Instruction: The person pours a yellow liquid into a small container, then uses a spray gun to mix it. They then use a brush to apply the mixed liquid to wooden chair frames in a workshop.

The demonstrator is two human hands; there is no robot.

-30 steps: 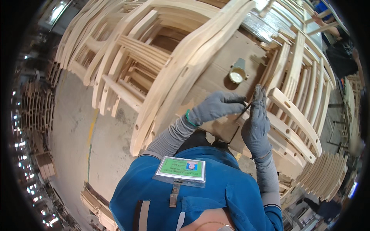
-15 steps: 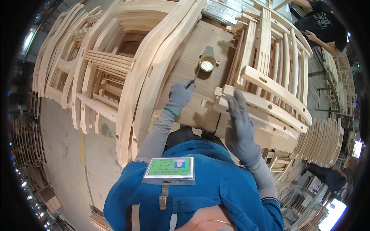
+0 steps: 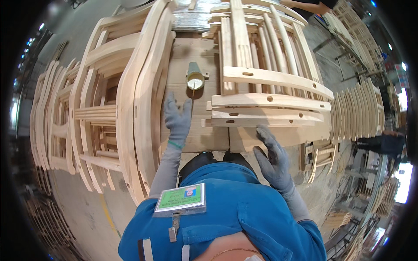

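Observation:
My left hand (image 3: 177, 121), in a grey glove, is open with its fingers spread, just left of a thin stick (image 3: 193, 96). The stick leans out of a greenish cup (image 3: 195, 81) with pale contents, standing on brown cardboard. Whether a fingertip touches the stick I cannot tell. My right hand (image 3: 274, 158), also gloved, is open and holds nothing, its thumb and fingers apart. It hovers just in front of the stacked wooden slats (image 3: 265, 114), which have slots and round holes. Slatted wooden frames (image 3: 278, 78) lie behind them.
Large curved wooden frames (image 3: 148, 87) stand packed at the left. The cardboard sheet (image 3: 183, 52) lies between the two stacks. Film-wrapped material (image 3: 191, 19) sits at the far end. Curved wooden parts (image 3: 355, 108) stand in a row at right; another person (image 3: 383, 145) is beyond.
My left hand has opened from its grip on the stick, which now rests in the cup. My right hand has drawn back from the slats. The view has turned and shifted.

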